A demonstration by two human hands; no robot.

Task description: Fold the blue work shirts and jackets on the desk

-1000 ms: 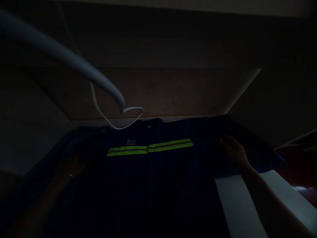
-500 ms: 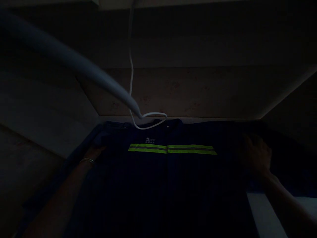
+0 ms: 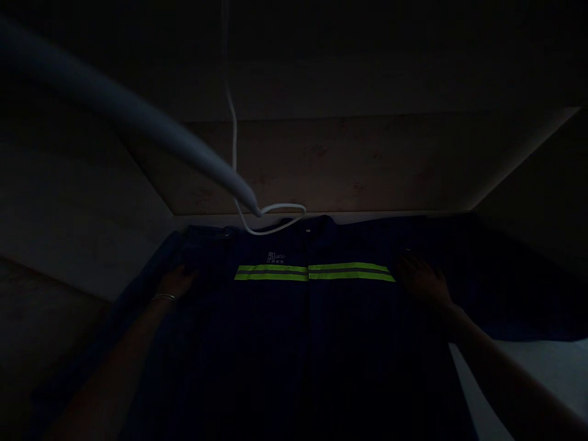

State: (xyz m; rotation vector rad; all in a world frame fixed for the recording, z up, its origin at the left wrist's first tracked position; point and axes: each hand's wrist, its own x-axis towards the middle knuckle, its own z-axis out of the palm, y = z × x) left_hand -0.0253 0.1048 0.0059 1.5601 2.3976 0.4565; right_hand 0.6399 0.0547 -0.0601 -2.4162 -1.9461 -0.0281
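Fingers (image 3: 410, 262) of the right hand (image 3: 425, 283) rest on the dark blue jacket (image 3: 271, 331), beside the near end of its yellow-green reflective band (image 3: 351, 271); they look partly spread, but dimness hides whether they grip any cloth. The fingers of the left hand (image 3: 177, 283) touch the jacket's opposite side; how far open they are, or whether they pinch a fold, cannot be told. Just behind them a bracelet (image 3: 164, 297) circles the wrist. Between the two hands' fingers the jacket lies front up, with small pale print (image 3: 275, 258) above the band and the collar (image 3: 327, 228) farther off. One sleeve (image 3: 519, 294) stretches outward past the right fingers. Beyond the collar is a patterned panel (image 3: 321, 165). Above the left fingers slants a blurred, pale tube (image 3: 184, 144), its tip near a looping white cord (image 3: 235, 141). Below the right fingers, beside the forearm, shows a pale surface (image 3: 546, 365).
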